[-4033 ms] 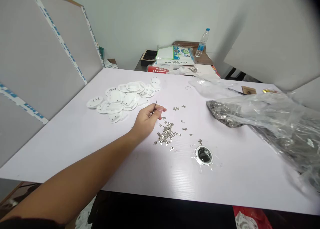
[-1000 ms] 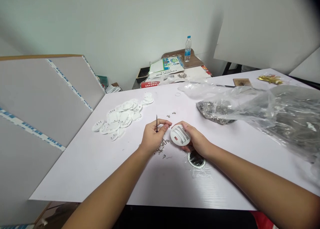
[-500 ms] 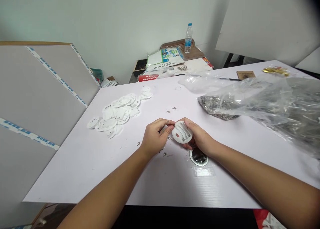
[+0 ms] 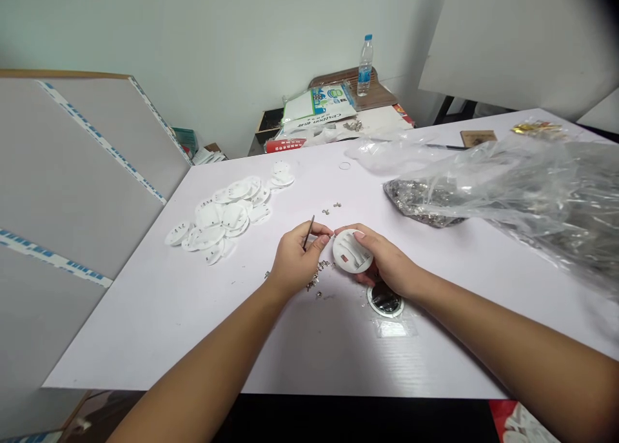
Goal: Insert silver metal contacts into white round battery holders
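My left grip [image 4: 294, 262] was closed on fine tweezers [image 4: 308, 231]; my right grip [image 4: 387, 259] clasped a ribbed white plastic disc [image 4: 352, 251] by its edge. A slip could have scattered the loose metal clips [image 4: 316, 276] just below.

On white table [image 4: 145, 327]: two bare hands, left hand [image 4: 294, 261], right hand [image 4: 389, 259]; one thin dark pointed tool [image 4: 308, 232]; one round white plastic battery holder [image 4: 351, 251]; one black-centred white ring [image 4: 384, 300]. Left side: roughly twenty-five round white plastic discs [image 4: 213, 220], overlapping, exact count unclear. Centre: dozens of tiny silver metal clips [image 4: 314, 278], too small to count. Right edge: one clear plastic bag [image 4: 546, 198].
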`<state>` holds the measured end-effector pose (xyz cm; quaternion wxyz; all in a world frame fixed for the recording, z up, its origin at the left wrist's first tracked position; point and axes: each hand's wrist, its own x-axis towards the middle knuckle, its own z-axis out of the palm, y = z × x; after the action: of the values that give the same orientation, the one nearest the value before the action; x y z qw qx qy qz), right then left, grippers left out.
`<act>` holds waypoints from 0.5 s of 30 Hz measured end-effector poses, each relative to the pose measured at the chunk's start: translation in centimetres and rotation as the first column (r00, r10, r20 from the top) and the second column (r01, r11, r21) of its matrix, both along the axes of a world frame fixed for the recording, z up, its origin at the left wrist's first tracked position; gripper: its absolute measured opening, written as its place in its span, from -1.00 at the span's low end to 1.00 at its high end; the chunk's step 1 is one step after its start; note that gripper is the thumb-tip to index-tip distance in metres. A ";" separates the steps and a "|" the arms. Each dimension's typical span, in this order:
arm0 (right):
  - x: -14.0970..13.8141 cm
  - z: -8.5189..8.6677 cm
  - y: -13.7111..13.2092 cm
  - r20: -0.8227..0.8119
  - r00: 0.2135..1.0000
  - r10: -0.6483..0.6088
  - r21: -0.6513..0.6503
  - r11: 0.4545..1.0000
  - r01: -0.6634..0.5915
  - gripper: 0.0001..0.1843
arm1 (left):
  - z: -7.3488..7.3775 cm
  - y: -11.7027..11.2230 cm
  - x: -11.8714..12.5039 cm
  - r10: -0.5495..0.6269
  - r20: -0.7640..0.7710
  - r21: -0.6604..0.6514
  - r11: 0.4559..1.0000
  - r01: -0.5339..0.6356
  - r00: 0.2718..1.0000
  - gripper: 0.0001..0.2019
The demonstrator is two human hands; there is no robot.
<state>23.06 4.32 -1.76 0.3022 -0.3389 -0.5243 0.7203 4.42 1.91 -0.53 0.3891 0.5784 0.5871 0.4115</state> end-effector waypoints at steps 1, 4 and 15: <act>0.1 0.0 0.0 0.035 0.999 0.000 0.010 1.000 -0.001 -0.62 | 0.0 0.0 0.0 0.001 0.040 -0.021 1.000 0.000 0.999 -0.82; 0.4 0.3 -0.2 0.165 0.986 -0.023 0.109 0.994 0.005 -0.57 | 0.2 -0.1 0.0 0.013 0.103 -0.043 0.999 -0.008 0.995 -0.79; 0.3 0.9 -0.1 0.361 0.917 -0.168 0.428 0.904 -0.002 -0.78 | -0.1 -0.2 0.2 0.012 0.193 -0.123 0.992 0.012 0.981 -0.77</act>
<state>23.37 4.19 -0.82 0.2886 -0.4248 -0.7010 0.4949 4.64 1.68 -0.66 0.4793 0.5104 0.5709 0.4287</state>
